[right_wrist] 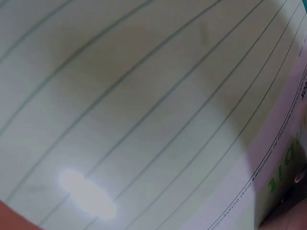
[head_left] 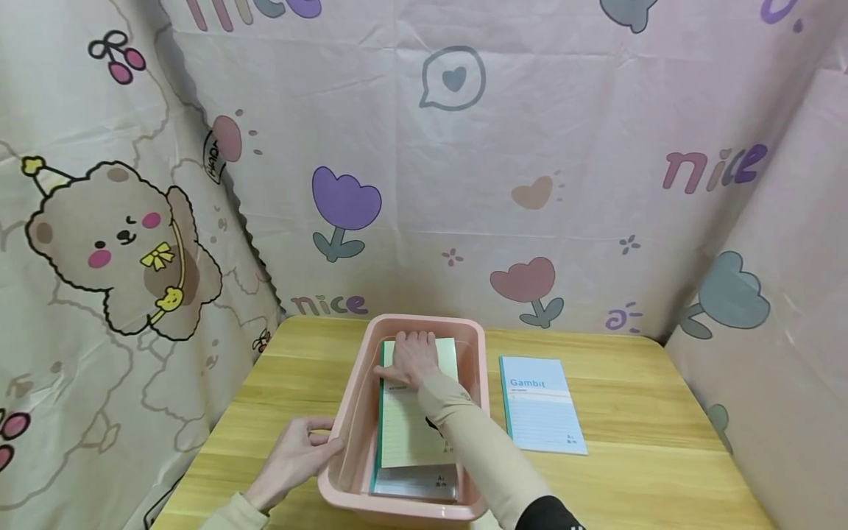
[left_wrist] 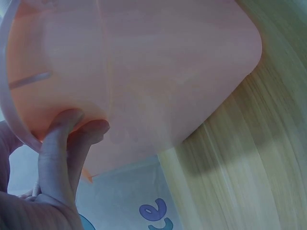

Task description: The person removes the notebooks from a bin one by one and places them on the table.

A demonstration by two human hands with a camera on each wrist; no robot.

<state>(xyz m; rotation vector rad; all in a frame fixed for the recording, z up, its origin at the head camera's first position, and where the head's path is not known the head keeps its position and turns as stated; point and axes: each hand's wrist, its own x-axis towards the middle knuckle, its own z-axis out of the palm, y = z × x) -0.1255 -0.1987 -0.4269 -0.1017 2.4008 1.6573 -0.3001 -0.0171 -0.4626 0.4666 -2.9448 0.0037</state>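
Note:
A pink plastic bin (head_left: pixel 486 383) stands on the table. My left hand (head_left: pixel 291 456) grips its left rim; in the left wrist view the fingers (left_wrist: pixel 79 127) press against the wall. In the bin lies a pale green lined notebook (head_left: pixel 414 434) with a green spine, over a grey-looking notebook (head_left: pixel 414 482) whose bottom end sticks out. My right hand (head_left: pixel 414 361) rests spread on the top end of the green notebook, thumb out past its left edge. In the right wrist view, ruled lines of the notebook (right_wrist: pixel 134 105) fill the picture and only a bit of the hand shows.
To the right of the bin a light blue notebook (head_left: pixel 543 405) marked Gambit lies flat on the wooden table (head_left: pixel 636 412). A patterned cloth (head_left: pixel 570 132) with flowers hangs behind the table and along both sides.

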